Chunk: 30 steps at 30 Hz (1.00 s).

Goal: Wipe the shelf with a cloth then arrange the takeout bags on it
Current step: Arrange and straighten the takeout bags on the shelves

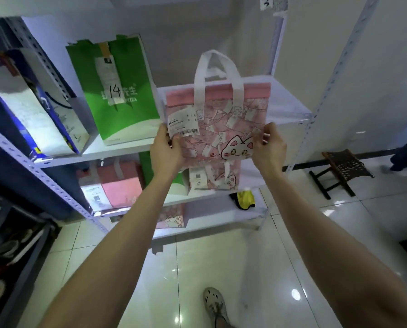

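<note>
Left hand (165,150) and right hand (268,147) each pinch a lower side of the pink cat bag (217,124), held upright right in front of the shelf (290,107), where two bags stand, a green bag (124,95) and a blue-and-white bag (32,110), while the lower-tier bags (117,185) are half hidden behind it, tough to count.

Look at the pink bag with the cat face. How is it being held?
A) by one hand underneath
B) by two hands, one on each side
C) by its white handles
B: the left hand and the right hand each pinch a side edge of the pink bag, and its white handles stand free above.
</note>
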{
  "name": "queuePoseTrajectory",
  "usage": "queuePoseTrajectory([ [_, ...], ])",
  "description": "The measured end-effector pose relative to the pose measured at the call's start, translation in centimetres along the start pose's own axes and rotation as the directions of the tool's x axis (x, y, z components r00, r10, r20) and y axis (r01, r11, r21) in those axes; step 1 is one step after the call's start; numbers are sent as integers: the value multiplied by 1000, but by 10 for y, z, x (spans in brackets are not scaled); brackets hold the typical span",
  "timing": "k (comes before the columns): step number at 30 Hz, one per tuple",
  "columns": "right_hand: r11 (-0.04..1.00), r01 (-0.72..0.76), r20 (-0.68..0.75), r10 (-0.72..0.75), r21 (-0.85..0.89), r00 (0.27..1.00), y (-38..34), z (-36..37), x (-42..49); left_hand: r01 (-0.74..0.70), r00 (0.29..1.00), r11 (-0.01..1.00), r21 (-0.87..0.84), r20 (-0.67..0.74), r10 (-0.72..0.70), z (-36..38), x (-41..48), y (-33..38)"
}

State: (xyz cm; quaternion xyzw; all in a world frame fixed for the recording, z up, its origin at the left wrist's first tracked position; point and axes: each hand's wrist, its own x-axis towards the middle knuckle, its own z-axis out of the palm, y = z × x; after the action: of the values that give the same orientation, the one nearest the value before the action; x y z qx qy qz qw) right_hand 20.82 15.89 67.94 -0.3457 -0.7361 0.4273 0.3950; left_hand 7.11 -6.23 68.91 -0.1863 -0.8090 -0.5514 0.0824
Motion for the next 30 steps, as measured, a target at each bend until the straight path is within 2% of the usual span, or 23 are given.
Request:
queuePoseTrajectory([
  [4, 999, -30, 74, 33, -29, 997, 15, -15, -59, 61, 998, 998, 26, -10, -61, -24, -56, -18],
  [10, 985, -114, 173, 135, -128, 976, 67, -24, -136, 211, 971, 971, 108, 94, -222, -41, -130, -68],
  [17, 912, -190, 387, 334, -365, 859, 170, -10, -204, 448, 853, 843, 297, 141, -503, -20, -205, -166],
  [20, 896, -244, 438, 401, -371, 805, 219, 4, -218, 469, 816, 805, 363, 172, -552, -1, -226, -211],
  [27, 848, -329, 456, 507, -416, 732, 325, 50, -239, 560, 725, 707, 432, 157, -670, 54, -255, -313],
  [30, 840, -331, 475, 522, -429, 709, 372, 70, -240, 541, 720, 705, 459, 180, -670, 77, -258, -358],
])
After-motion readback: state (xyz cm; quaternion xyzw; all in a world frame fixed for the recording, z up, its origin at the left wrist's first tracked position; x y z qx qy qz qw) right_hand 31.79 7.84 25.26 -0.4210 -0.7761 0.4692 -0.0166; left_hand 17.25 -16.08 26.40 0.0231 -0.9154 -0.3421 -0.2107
